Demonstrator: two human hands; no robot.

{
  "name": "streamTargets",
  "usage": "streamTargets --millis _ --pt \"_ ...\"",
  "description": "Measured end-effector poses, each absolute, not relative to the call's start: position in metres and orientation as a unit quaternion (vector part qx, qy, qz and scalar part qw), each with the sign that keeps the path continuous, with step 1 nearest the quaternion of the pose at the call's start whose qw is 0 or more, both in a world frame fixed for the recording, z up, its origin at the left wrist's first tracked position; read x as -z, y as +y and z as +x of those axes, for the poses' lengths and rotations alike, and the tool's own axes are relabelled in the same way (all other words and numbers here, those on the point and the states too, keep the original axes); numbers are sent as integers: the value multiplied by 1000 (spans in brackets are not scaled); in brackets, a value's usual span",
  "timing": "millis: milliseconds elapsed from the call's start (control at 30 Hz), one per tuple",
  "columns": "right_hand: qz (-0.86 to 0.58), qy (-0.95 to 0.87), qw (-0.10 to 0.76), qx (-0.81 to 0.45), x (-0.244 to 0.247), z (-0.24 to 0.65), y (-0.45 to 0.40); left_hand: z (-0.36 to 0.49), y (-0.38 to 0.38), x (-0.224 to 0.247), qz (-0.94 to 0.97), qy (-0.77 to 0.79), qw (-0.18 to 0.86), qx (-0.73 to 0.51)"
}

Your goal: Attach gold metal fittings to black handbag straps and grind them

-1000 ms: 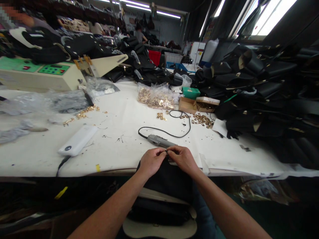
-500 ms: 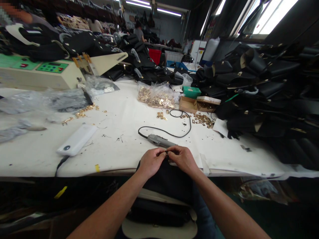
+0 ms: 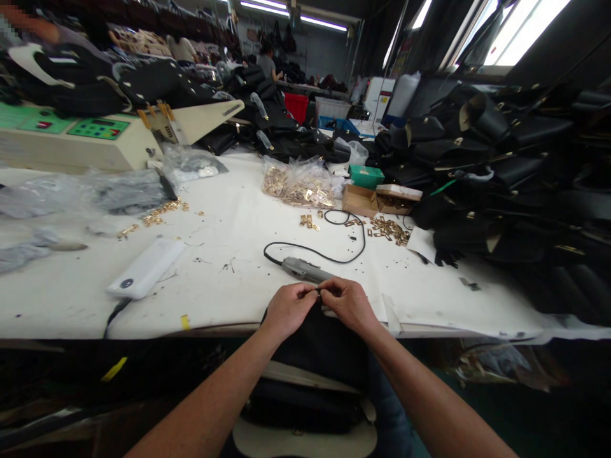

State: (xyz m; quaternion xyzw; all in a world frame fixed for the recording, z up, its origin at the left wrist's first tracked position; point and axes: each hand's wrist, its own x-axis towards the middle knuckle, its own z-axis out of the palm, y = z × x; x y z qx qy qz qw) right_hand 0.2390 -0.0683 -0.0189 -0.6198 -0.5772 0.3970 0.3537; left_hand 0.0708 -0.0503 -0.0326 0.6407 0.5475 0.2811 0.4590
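A black handbag (image 3: 315, 346) with cream edging rests on my lap against the table's front edge. My left hand (image 3: 292, 308) is closed, thumb and fingers pinching the bag's upper edge. Opposite it, my right hand (image 3: 349, 304) pinches the same spot, the fingertips of both hands nearly touching. Any small part between the fingertips is too hidden to make out. Just beyond my hands lies a grey electric screwdriver (image 3: 305, 270), its black cord (image 3: 329, 258) looping away over the table; my right hand covers its near end.
Gold metal fittings (image 3: 389, 229) lie loose near small cardboard boxes (image 3: 360, 200). Bags of fittings (image 3: 305, 184) sit behind. A white power pack (image 3: 146, 270) is at left, near a machine with a green panel (image 3: 98, 128). Black bags (image 3: 477, 146) pile up at right. People work farther back.
Both hands keep their pinch at the bag's edge, with only a very slight shift of the fingers. The view has drifted a little; the things on the table stay put.
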Motion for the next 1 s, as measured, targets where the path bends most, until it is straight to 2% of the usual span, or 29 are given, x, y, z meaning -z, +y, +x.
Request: streamTargets --millis 600,1000 --pt "-628 -541 353 -434 17 241 -70 71 -50 35 632 541 469 -296" --pt "-604 -588 402 -358 15 245 -88 69 -59 38 641 469 504 -339"
